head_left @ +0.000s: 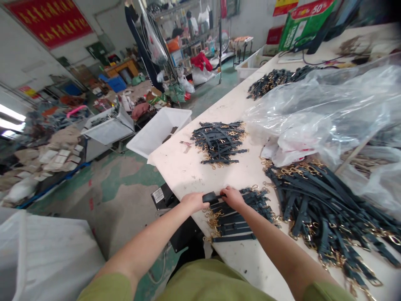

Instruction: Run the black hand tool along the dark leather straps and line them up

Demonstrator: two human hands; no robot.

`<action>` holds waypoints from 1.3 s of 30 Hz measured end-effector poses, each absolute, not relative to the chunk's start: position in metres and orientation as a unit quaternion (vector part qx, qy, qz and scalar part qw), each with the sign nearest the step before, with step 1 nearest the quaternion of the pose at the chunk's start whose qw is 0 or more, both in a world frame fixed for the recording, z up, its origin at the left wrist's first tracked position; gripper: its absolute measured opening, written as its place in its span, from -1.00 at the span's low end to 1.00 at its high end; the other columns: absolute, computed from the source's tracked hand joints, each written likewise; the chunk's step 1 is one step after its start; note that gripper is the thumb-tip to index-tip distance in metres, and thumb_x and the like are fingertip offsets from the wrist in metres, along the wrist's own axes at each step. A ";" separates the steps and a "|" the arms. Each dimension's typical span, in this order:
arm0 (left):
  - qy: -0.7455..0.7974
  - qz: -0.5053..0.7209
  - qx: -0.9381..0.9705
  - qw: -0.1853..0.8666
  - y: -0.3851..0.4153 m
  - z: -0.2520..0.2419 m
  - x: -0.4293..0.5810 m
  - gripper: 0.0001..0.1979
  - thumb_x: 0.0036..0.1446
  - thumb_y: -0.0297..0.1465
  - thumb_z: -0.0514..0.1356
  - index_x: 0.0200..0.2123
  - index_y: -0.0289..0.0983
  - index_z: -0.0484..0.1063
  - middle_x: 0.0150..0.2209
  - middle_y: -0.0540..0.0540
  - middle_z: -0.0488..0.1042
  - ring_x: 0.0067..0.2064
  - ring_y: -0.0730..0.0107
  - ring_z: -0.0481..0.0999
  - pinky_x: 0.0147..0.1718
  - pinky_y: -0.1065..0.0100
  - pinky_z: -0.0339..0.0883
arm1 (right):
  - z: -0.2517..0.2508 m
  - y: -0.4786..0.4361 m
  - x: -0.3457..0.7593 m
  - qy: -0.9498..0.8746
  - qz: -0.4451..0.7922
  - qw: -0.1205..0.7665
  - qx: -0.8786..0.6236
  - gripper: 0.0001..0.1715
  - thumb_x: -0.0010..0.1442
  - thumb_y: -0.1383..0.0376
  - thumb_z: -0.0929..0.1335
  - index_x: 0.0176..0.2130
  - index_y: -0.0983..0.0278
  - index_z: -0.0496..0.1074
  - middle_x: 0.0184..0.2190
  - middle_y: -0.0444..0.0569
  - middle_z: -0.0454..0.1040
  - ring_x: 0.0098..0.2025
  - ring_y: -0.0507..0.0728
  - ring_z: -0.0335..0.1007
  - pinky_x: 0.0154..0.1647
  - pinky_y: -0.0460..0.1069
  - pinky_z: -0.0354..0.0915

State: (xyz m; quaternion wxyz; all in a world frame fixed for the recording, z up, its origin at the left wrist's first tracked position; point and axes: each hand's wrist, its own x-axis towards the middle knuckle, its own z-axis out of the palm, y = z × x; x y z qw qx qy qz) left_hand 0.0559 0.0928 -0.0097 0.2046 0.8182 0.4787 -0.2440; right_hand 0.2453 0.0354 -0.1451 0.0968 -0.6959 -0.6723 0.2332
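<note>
My left hand (193, 202) is closed on one end of a short dark strap (209, 197), whose wide black part shows beside the fingers. My right hand (233, 197) pinches the strap's other end, a little to the right. Both hands are just above a row of dark straps with gold-coloured metal clips (236, 228), laid side by side near the table's edge. Hidden by my fingers are the ends of the held strap.
A second strap pile (219, 140) lies farther up the white table (175, 167), beside small pliers (185, 143). To the right are a large strap heap (316, 200) and clear plastic bags (313, 113). White bins (156, 129) stand left of the table.
</note>
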 end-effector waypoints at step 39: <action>0.615 -0.109 0.701 0.344 0.070 0.011 -0.046 -0.47 -0.03 -0.07 0.03 0.02 -0.12 0.25 -0.11 -0.05 0.46 -0.13 0.24 0.44 -0.23 0.38 0.25 | -0.101 0.112 0.250 -0.818 0.074 -0.060 -0.567 -0.60 0.08 0.47 0.19 -0.06 0.28 0.26 -0.26 0.11 0.36 -0.20 0.21 0.24 -0.23 0.07 0.06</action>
